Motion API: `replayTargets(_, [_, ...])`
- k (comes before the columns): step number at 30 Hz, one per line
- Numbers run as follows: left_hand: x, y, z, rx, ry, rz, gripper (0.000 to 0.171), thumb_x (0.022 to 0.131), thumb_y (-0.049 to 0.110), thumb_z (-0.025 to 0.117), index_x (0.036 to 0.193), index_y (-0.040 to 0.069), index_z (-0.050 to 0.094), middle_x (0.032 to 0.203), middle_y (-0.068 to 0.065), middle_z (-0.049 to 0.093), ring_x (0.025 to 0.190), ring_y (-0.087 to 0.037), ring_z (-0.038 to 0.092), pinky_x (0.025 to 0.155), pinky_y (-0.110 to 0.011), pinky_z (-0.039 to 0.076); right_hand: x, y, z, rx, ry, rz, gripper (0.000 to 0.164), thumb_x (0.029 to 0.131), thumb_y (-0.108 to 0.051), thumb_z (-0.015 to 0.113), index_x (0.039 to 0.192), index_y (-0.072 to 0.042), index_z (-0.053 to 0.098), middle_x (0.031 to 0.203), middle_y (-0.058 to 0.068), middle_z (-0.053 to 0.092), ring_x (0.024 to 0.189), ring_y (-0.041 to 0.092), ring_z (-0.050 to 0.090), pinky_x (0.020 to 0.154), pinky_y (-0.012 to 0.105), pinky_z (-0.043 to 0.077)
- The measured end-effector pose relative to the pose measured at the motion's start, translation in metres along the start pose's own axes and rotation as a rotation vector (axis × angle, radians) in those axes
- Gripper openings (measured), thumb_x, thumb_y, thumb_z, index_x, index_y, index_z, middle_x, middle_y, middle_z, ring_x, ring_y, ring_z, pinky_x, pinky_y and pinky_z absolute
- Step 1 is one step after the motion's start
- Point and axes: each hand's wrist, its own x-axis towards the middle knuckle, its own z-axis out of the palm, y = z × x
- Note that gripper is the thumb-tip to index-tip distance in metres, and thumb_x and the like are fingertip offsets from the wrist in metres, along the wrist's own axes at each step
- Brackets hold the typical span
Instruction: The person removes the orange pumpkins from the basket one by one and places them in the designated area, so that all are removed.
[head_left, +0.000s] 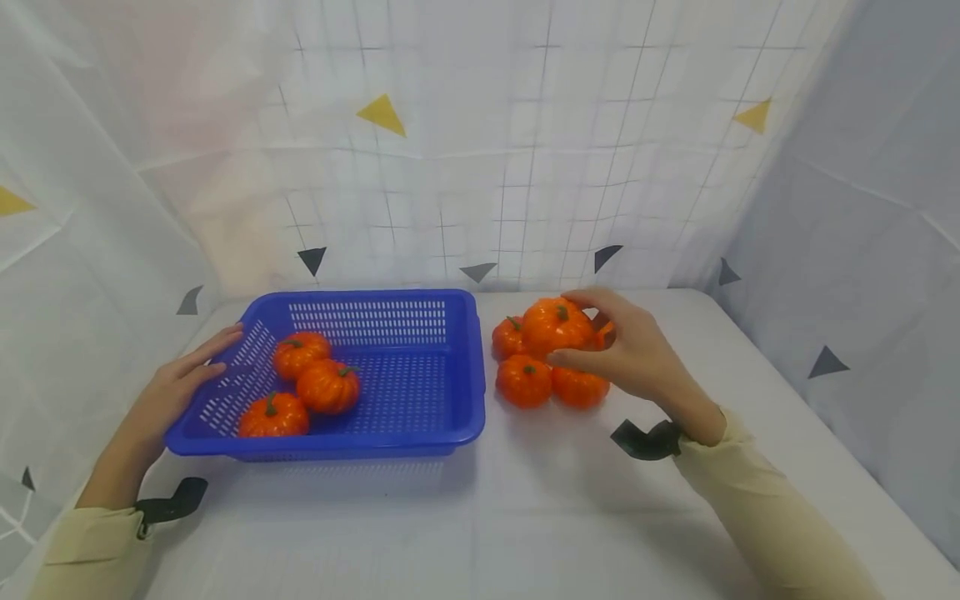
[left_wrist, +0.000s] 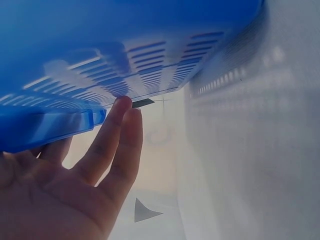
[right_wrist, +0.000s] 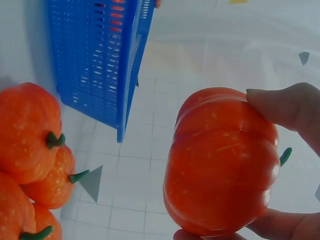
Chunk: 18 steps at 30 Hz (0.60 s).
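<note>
My right hand (head_left: 633,346) grips a small orange pumpkin (head_left: 557,326) between thumb and fingers, over a cluster of similar ones. In the right wrist view the held pumpkin (right_wrist: 222,162) shows its smooth ribbed side, its green stem pointing right. My left hand (head_left: 176,387) holds the left rim of a blue plastic basket (head_left: 468,429). The left wrist view shows two fingers (left_wrist: 131,145) reaching under that rim to the slotted wall. Inside the basket, three pumpkins (head_left: 328,387) sit toward the left.
Several pumpkins (head_left: 524,382) stand close together on the white table (head_left: 540,517), right of the basket. White sheeting with grid lines and triangles (head_left: 480,200) hangs behind the table and at both sides. Each wrist wears a black strap (head_left: 647,440).
</note>
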Motion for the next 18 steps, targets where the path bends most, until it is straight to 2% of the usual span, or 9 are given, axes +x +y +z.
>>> replayTargets(10, [-0.001, 0.001, 0.000, 0.012, 0.005, -0.001, 0.053, 0.113, 0.034, 0.042, 0.165, 0.025, 0.033, 0.172, 0.001, 0.017, 0.156, -0.039, 0.003, 0.113, -0.079, 0.002, -0.014, 0.020, -0.015, -0.061, 0.033, 0.051, 0.072, 0.085, -0.039, 0.088, 0.145, -0.014, 0.058, 0.128, 0.006, 0.064, 0.100, 0.028, 0.057, 0.072, 0.042, 0.055])
replayTargets(18, [-0.002, -0.001, 0.000, 0.014, 0.001, 0.017, 0.053, 0.113, 0.033, 0.042, 0.165, 0.024, 0.033, 0.172, 0.000, 0.017, 0.157, -0.037, 0.004, 0.112, -0.079, 0.002, -0.025, 0.040, -0.024, -0.135, 0.048, 0.082, 0.072, 0.086, -0.041, 0.087, 0.144, -0.009, 0.057, 0.131, 0.010, 0.062, 0.097, 0.027, 0.056, 0.070, 0.038, 0.053])
